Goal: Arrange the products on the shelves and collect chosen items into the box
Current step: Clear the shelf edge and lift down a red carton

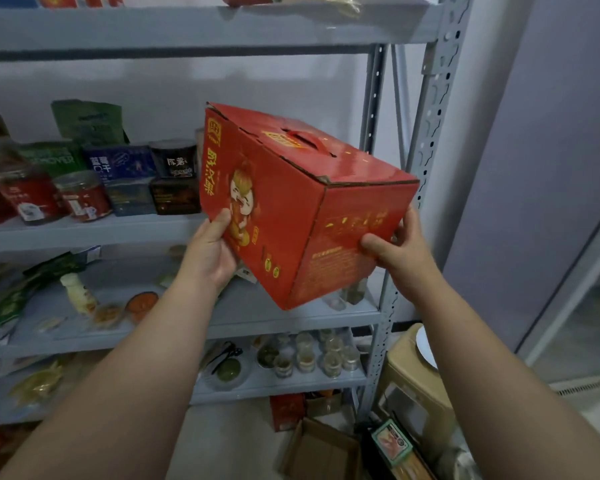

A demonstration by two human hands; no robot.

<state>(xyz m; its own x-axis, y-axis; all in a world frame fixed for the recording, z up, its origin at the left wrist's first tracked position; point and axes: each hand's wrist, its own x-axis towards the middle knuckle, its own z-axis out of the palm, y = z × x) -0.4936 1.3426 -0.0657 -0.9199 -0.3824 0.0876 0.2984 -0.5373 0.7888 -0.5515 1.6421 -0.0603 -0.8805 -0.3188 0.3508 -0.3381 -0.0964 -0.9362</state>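
A large red carton with a cartoon figure, yellow lettering and a carry handle on top hangs tilted in the air in front of the grey metal shelving. My left hand grips its lower left face, thumb lying on the printed side. My right hand grips the lower right end, thumb pressed on the end panel. The carton sits level with the shelf board that carries jars and small boxes, at its right end.
Red-lidded jars, dark tins and blue boxes fill the left of that shelf. Lower boards hold pouches, a small bottle and several small jars. An open brown cardboard box and a beige appliance stand on the floor at right.
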